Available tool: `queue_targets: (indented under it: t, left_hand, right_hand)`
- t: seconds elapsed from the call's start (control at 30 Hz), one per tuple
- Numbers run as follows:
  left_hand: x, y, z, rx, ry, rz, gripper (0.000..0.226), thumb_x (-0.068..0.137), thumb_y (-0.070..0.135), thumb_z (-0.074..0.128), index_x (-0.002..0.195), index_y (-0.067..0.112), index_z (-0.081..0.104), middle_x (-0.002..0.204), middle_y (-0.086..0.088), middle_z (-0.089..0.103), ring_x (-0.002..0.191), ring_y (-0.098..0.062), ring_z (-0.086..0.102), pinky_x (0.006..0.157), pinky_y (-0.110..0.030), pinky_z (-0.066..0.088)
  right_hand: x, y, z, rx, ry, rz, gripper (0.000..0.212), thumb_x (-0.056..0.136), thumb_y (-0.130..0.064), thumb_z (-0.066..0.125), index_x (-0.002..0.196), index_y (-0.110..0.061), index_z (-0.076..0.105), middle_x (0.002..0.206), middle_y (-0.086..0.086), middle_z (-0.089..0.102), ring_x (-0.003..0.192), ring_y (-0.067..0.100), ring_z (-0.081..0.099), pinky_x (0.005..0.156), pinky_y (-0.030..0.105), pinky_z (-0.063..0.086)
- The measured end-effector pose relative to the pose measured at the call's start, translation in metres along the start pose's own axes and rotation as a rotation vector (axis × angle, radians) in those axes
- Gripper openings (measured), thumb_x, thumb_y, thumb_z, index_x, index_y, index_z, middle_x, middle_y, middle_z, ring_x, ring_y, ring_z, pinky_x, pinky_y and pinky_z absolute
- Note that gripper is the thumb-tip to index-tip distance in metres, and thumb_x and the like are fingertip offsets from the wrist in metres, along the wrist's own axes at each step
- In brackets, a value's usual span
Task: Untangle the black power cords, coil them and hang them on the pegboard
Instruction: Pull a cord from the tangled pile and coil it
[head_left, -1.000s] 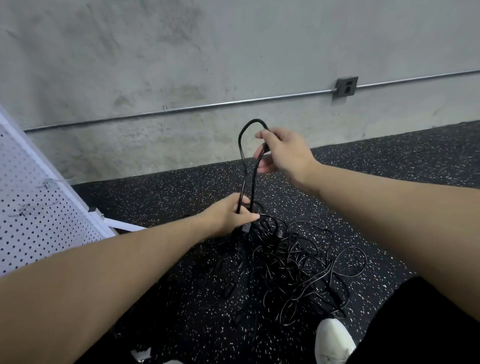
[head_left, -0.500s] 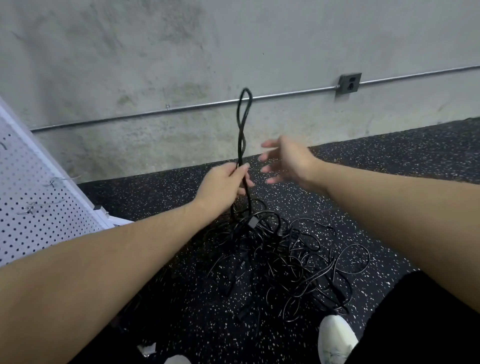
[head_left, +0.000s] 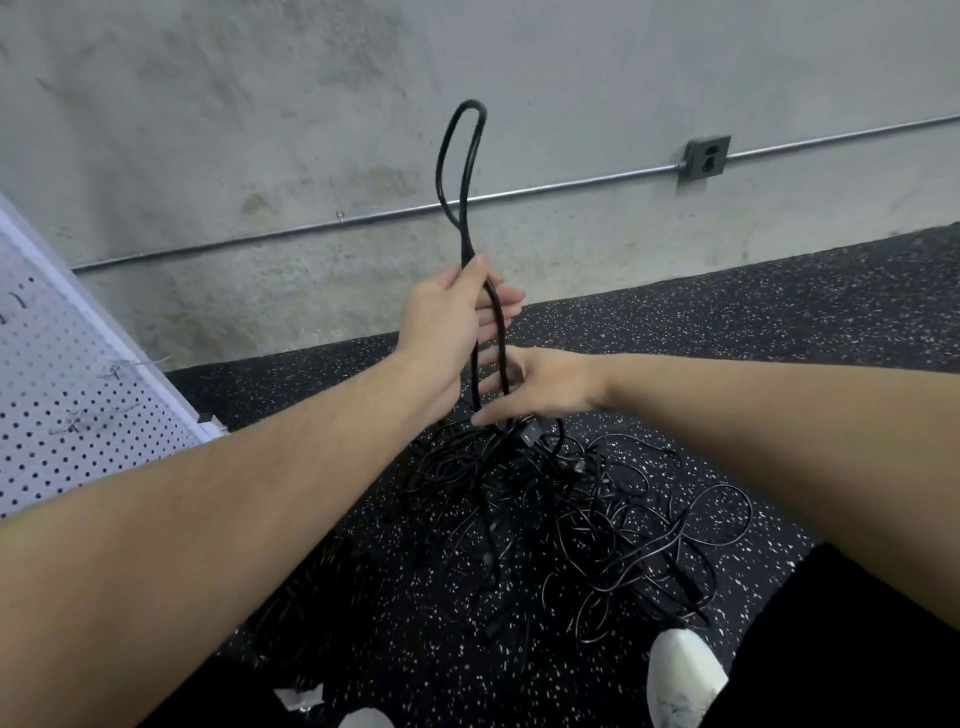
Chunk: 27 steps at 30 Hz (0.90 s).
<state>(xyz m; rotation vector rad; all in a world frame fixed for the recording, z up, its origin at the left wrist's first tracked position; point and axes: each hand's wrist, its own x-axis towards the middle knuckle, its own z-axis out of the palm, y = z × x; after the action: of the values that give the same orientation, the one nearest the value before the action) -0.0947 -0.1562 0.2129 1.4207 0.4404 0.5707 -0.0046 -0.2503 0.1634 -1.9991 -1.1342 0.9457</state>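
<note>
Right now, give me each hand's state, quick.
Left hand: grips the raised cord loop.
Right hand: fingers at the cord's strands below; whether it grips cannot be told.

Below the hands, single cords in the tangled pile (head_left: 550, 519) cannot be told apart, the left edge cuts off the pegboard (head_left: 67, 395), and the bottom edge cuts off the white shoe (head_left: 683, 680).

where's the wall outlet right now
In the head view the wall outlet sits upper right on the concrete wall, mounted on the metal conduit, right of the raised cord loop held in the left hand.
</note>
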Motion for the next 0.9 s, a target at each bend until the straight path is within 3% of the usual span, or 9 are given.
queue_targets:
  t: [0.1,0.2,0.27,0.43,0.53,0.7,0.77,0.83,0.9]
  left_hand:
    - [0.002,-0.004,0.003,0.073,-0.039,0.037,0.025,0.108,0.028,0.051,0.093,0.013,0.062,0.083,-0.002,0.079,0.085,-0.016,0.075,0.088,-0.029,0.059]
    - [0.005,-0.007,0.004,0.103,-0.074,0.042,0.024,0.108,0.038,0.047,0.106,0.02,0.065,0.105,0.004,0.079,0.109,-0.013,0.07,0.099,-0.03,0.052]
    - [0.005,-0.011,0.003,0.176,-0.106,0.041,0.029,0.107,0.05,0.042,0.114,0.032,0.063,0.12,0.012,0.073,0.119,-0.007,0.063,0.107,-0.033,0.044]
    - [-0.005,-0.029,-0.009,0.332,-0.194,0.041,0.051,0.109,0.053,0.028,0.12,0.017,0.064,0.097,0.005,0.074,0.087,-0.001,0.071,0.078,-0.015,0.052]
    - [-0.007,-0.047,-0.022,0.505,-0.343,-0.086,0.05,0.103,0.059,0.044,0.131,0.022,0.061,0.11,0.006,0.077,0.104,-0.008,0.072,0.098,-0.031,0.054]
    - [-0.008,-0.055,-0.026,0.729,-0.367,-0.064,0.027,0.105,0.039,0.054,0.104,0.023,0.074,0.102,0.012,0.078,0.096,-0.005,0.071,0.1,-0.032,0.051]
    - [-0.007,-0.05,-0.025,0.672,-0.34,-0.05,0.028,0.107,0.035,0.05,0.102,0.018,0.071,0.102,0.012,0.078,0.094,-0.004,0.073,0.096,-0.033,0.055]
    - [-0.006,-0.045,-0.022,0.618,-0.298,-0.057,0.025,0.109,0.034,0.046,0.098,0.02,0.064,0.102,0.011,0.077,0.093,-0.009,0.074,0.094,-0.04,0.059]
    - [-0.008,-0.036,-0.016,0.542,-0.252,-0.045,0.024,0.11,0.029,0.042,0.096,0.021,0.059,0.099,0.006,0.076,0.09,-0.015,0.076,0.09,-0.046,0.06]
  right_hand:
    - [-0.004,-0.002,0.001,-0.221,0.147,-0.062,0.018,0.1,-0.04,0.062,0.089,-0.025,0.064,0.074,-0.016,0.069,0.062,-0.008,0.061,0.058,0.007,0.041]
    - [-0.004,-0.005,0.006,-0.29,0.235,-0.113,0.028,0.105,-0.037,0.051,0.094,-0.016,0.064,0.084,-0.005,0.07,0.076,0.008,0.065,0.071,0.022,0.048]
    - [-0.007,-0.01,0.006,-0.274,0.291,-0.156,0.023,0.108,-0.031,0.046,0.091,-0.02,0.058,0.08,-0.008,0.062,0.07,0.005,0.057,0.066,0.017,0.043]
    - [-0.014,-0.025,-0.011,0.06,0.437,-0.149,0.029,0.109,-0.025,0.04,0.086,-0.021,0.057,0.076,-0.003,0.069,0.065,0.008,0.07,0.062,0.023,0.056]
    - [-0.014,-0.028,-0.021,0.206,0.549,-0.136,0.029,0.108,-0.026,0.042,0.086,-0.017,0.058,0.085,0.009,0.072,0.072,0.025,0.072,0.072,0.041,0.06]
    - [-0.021,-0.043,-0.027,0.506,0.581,-0.19,0.026,0.109,-0.021,0.039,0.09,-0.012,0.053,0.081,0.013,0.063,0.053,0.023,0.065,0.047,0.033,0.056]
    - [-0.021,-0.047,-0.029,0.582,0.611,-0.216,0.025,0.109,-0.026,0.039,0.093,-0.014,0.054,0.087,0.012,0.064,0.058,0.021,0.065,0.055,0.036,0.059]
    - [-0.019,-0.043,-0.029,0.594,0.538,-0.191,0.034,0.108,-0.041,0.039,0.109,-0.014,0.059,0.103,0.009,0.067,0.081,0.022,0.069,0.082,0.043,0.059]
    - [-0.02,-0.032,-0.025,0.344,0.354,-0.127,0.059,0.102,-0.063,0.033,0.129,-0.017,0.06,0.12,0.004,0.068,0.108,0.019,0.065,0.108,0.047,0.047]
